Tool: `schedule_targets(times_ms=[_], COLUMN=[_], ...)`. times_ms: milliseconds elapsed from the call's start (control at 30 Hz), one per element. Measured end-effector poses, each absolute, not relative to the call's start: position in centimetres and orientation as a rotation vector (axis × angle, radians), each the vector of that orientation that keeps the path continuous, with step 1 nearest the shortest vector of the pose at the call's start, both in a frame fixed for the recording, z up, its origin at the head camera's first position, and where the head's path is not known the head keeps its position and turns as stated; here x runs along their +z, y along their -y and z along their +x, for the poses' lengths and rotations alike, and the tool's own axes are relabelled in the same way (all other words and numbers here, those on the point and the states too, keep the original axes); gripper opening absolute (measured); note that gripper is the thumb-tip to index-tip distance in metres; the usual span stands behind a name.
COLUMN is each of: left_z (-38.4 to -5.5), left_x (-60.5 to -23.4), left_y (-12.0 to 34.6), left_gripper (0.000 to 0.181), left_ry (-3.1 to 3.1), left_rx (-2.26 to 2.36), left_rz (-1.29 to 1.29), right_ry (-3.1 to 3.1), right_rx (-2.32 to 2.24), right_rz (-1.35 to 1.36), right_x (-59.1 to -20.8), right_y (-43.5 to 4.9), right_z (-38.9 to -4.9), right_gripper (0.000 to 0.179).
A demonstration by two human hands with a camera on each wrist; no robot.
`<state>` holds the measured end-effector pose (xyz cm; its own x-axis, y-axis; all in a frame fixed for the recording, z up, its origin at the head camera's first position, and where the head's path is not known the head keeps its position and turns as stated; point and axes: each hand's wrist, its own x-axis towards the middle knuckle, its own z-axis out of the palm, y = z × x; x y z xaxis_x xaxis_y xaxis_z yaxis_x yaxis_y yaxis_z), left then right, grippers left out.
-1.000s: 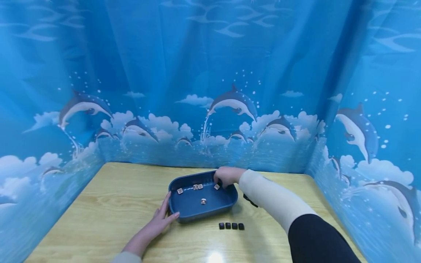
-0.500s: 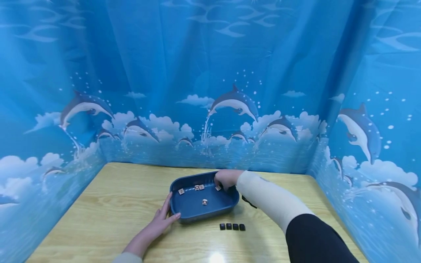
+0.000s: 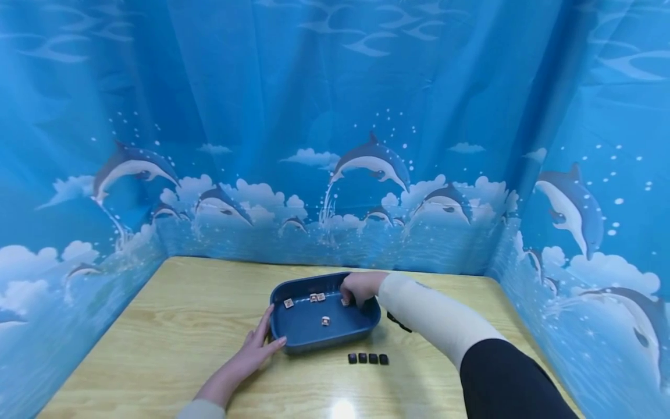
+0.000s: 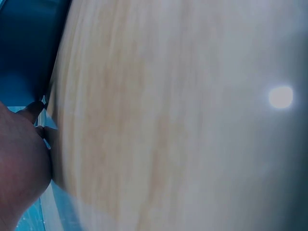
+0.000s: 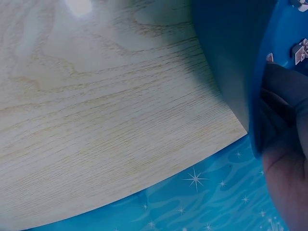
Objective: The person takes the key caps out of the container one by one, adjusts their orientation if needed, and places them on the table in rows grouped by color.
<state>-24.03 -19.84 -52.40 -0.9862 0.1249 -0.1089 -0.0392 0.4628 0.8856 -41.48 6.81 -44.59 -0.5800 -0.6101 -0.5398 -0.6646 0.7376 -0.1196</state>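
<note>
A dark blue rectangular tray (image 3: 293, 348) sits on the table, with several small square pieces inside, pinkish on top with dark sides. One square piece (image 3: 288, 303) lies by the left wall, another (image 3: 325, 320) near the middle. My left hand (image 3: 255, 351) rests along the tray's left end, fingers straight and spread, thumb at the near rim. My right hand (image 3: 358, 287) reaches over the right end with fingers curled down, pinching a small square piece (image 3: 345, 302) mostly covered by the fingers. At those fingertips, a sliver of a pinkish piece (image 5: 269, 58) shows in the right wrist view.
Several small black square pieces, like keycaps (image 3: 368, 358), form a row in front of the tray. A black object (image 3: 399, 322) shows beside the right sleeve. The wooden table (image 3: 173, 326) is bordered by a blue dolphin-print curtain (image 3: 272, 145) at the back and sides.
My right hand stays at the tray's right end; the piece under its fingers is now more covered. The left hand and tray keep their places.
</note>
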Motion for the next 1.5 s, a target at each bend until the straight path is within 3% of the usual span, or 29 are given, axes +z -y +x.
schedule_targets(times_ms=[333, 733, 1033, 1500], left_z=[-24.0, -24.0, -24.0, -24.4], left_x=[-52.2, -52.6, -52.4, -52.5], left_y=[19.8, 20.0, 19.9, 19.9], left_gripper=[0.085, 0.085, 0.087, 0.089], left_ry=[-2.542, -2.547, -2.531, -2.505], left_rx=[1.562, 1.543, 1.522, 1.509], left_rz=[0.08, 0.101, 0.089, 0.104], right_ry=[-2.369, -2.361, -2.439, -2.466], right_rx=[0.137, 0.073, -0.242, -0.625], right_rz=[-0.948, -1.046, -1.099, -1.037], right_x=[-44.4, -43.2, -42.2, -41.2], right_y=[-6.9, -7.8, -10.1, -14.4], right_z=[-40.6, -40.1, -38.8, -36.1], right_gripper=[0.033, 0.029, 0.019, 0.02])
